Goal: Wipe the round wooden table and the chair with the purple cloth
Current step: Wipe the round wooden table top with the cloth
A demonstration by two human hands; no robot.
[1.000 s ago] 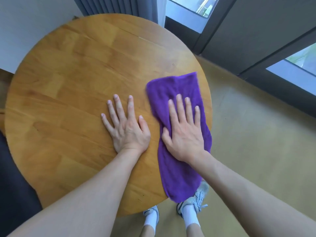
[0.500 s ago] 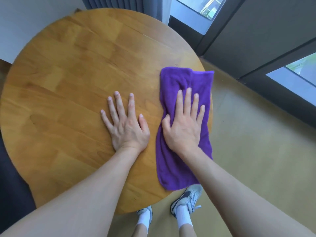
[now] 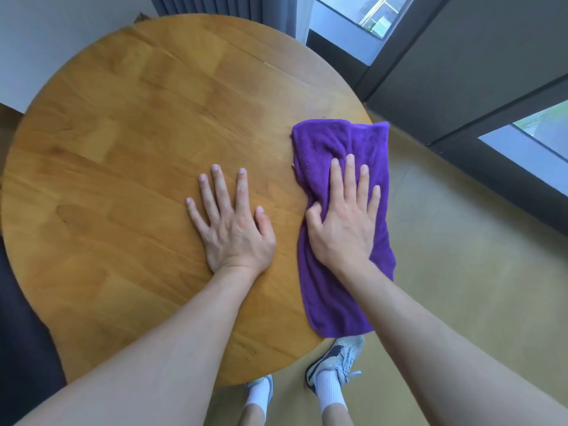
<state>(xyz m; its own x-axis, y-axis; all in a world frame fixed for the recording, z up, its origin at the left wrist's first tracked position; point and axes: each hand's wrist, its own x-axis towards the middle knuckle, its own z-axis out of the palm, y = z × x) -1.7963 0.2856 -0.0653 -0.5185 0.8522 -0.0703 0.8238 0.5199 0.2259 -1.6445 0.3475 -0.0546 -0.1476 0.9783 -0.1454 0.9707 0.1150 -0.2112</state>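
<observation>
Probably a home: round wooden table [image 3: 138,149], grey curtain [image 3: 227,7], large windows [image 3: 353,23] by the floor.

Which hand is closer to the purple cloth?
The right hand: it lies flat on top of the purple cloth. The left hand is flat on the bare round wooden table beside it, not touching.

Sneakers [image 3: 337,359], curtain [image 3: 227,7], window [image 3: 362,16].
</observation>
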